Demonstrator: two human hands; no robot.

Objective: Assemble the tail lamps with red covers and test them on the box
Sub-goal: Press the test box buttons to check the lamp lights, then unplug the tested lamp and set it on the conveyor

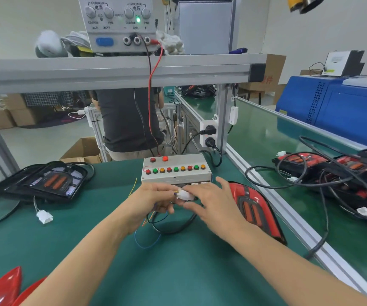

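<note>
My left hand [156, 200] and right hand [209, 203] pinch white connector [184, 194] together at test box [176, 168] front face, mid-table far edge. Sockets hidden behind fingers. Assembled tail lamp [254, 209] beside right wrist; red covers [3, 288] cropped at near-left corner.

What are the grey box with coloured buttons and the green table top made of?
The grey test box with coloured buttons looks like matte moulded plastic: dull, even colour, rounded corners. The green table top looks like a soft rubber or vinyl mat, smooth with a faint sheen, though I can't be sure.

Red covers [1, 288] cut off bottom-left.
</note>
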